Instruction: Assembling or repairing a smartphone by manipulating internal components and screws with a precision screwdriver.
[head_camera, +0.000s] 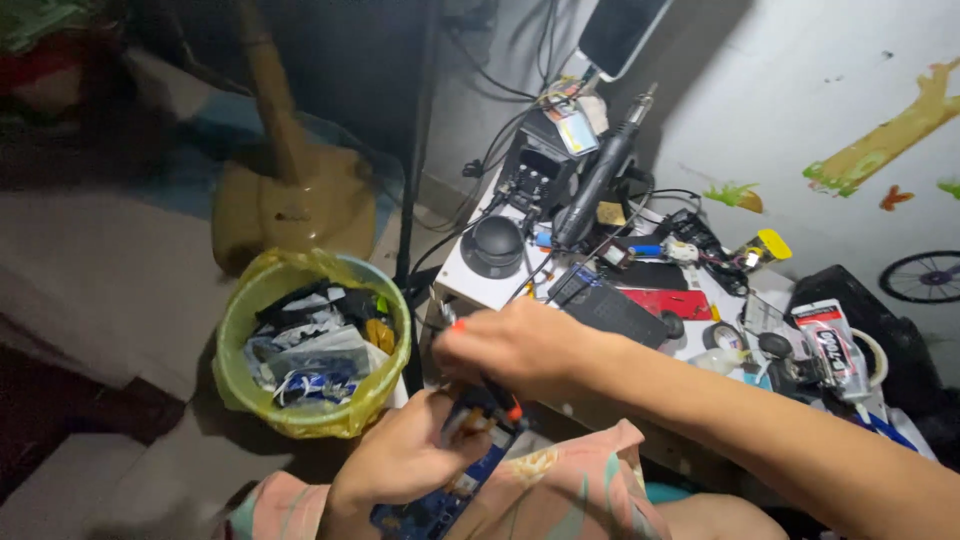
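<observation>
At the far left stands a waste bin (312, 345) lined with a yellow-green bag and full of scraps, just beside the person's knees. Next to it, the left hand (405, 455) cradles a flat blue device (440, 505), perhaps a phone, over the lap; its grip is curled around the device's upper edge, fingers wrapped underneath. Above it the right hand (510, 345) is pinched closed on a thin tool with an orange-red handle (500, 398), whose tip points down at the device's top end; the tip itself is blurred, so whether it touches cannot be told. To do this well, I judge the holding hand should brace the device firmly against the lap while the tool works in small, controlled strokes, since a slip could scratch it. The device looks dark blue with pale patches, partly hidden by both hands. Further right, the white surface (480, 285) carries a hot-air station (540, 165), a glue tube (832, 345) and cables.
</observation>
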